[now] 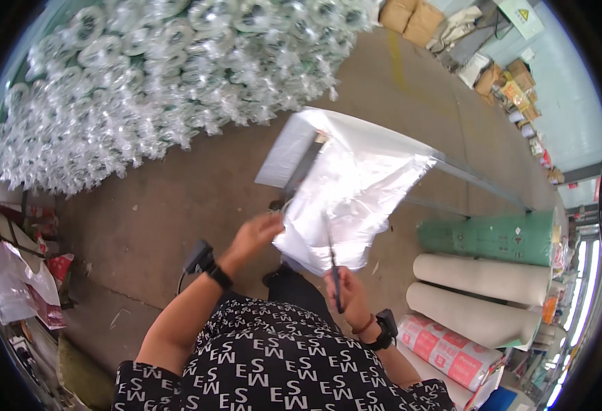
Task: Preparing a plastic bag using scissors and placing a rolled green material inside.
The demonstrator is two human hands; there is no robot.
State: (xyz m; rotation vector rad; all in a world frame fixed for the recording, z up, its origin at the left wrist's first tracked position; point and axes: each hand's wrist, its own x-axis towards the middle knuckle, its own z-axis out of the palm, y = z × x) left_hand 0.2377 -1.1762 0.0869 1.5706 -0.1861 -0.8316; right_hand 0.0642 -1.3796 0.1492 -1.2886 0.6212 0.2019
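**Desk:** What do you have from the head camera?

**Operator:** I see the left hand [256, 233] pinching the lower left edge of a clear plastic sheet [345, 198], raised at chest height over the concrete floor [177, 198]. The right hand [345, 291] is clenched on a thin dark tool [332, 264], possibly scissors; its tip lies against the sheet's bottom edge.

**Desk:** How much room around them?

**Operator:** Open floor to the left and ahead, up to a heap of clear-wrapped ring-shaped goods [164, 75] along the far left. On the right it is tighter: a green roll [493, 236], two beige rolls [482, 277] and a red patterned roll [448, 349] lie just beside the right elbow. The sheet's far edge hangs near a grey metal frame [479, 179]; I cannot tell if they touch.
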